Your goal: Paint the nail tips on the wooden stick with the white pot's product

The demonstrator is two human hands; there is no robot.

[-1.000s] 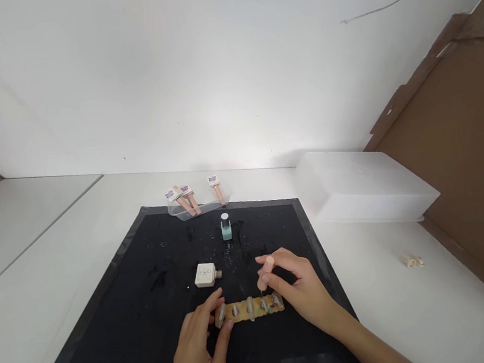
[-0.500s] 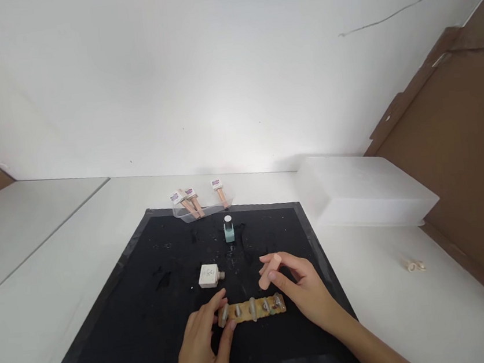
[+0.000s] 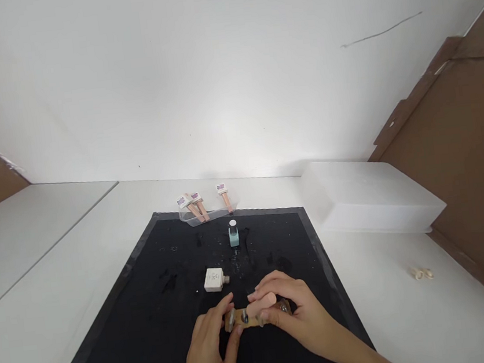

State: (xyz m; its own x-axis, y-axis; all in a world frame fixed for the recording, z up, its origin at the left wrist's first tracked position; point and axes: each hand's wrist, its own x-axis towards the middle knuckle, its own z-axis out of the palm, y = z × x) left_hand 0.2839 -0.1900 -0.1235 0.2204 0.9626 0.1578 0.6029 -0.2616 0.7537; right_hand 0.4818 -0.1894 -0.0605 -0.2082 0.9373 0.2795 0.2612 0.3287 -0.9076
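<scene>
A yellowish strip [image 3: 253, 321] with several nail-like pieces standing on it lies on the black mat near its front. My left hand [image 3: 211, 339] grips the strip's left end between thumb and fingers. My right hand [image 3: 298, 315] pinches a peach-coloured nail polish cap [image 3: 262, 304], held tilted above the strip. The cap and fingers hide the strip's middle; whether a brush extends from the cap cannot be made out. Behind the strip, a white square nail polish bottle [image 3: 213, 279] lies on its side, its bare neck pointing right.
A teal nail polish bottle [image 3: 233, 235] stands on the black mat [image 3: 143, 309]. Behind it, a clear tray [image 3: 215, 213] holds several peach sticks with white labels. A translucent white box [image 3: 379, 195] sits at right, with small cream rings [image 3: 421, 273] in front.
My right hand has moved left and down, bringing the cap from beyond the strip to over its middle. The left hand keeps its hold. The view has shifted slightly.
</scene>
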